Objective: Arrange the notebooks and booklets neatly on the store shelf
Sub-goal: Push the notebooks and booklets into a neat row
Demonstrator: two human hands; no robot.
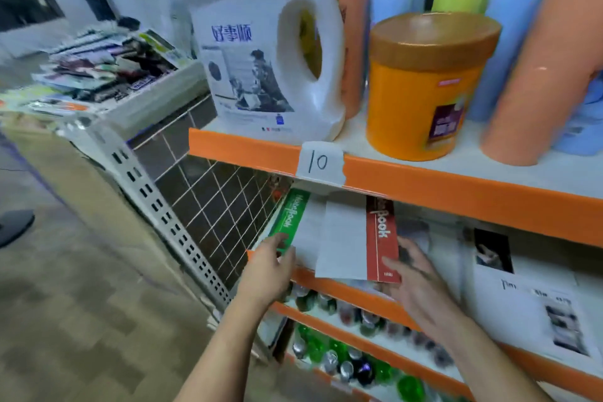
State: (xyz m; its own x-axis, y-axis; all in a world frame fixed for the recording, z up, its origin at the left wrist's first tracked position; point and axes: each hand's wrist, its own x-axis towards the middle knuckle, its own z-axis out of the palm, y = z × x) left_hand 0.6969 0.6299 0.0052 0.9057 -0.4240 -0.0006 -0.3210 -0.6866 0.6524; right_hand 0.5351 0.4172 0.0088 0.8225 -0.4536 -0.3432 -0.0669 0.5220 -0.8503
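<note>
A green notebook (291, 215) lies at the left end of the middle shelf (456, 206), under the orange rail. A red notebook (381, 238) lies beside it, its front end sticking out over the shelf edge. My left hand (269, 268) touches the green notebook's near end with its fingertips. My right hand (416, 277) holds the red notebook at its lower right corner, fingers stretched along its edge. White booklets with photos (535, 297) lie flat to the right on the same shelf.
On the top shelf stand a white detergent jug (261, 52), an orange tub (424, 85) and tall coloured bottles. Drink cans and green bottles (342, 352) fill the lower shelves. A pile of magazines (104, 72) sits on a unit at the left.
</note>
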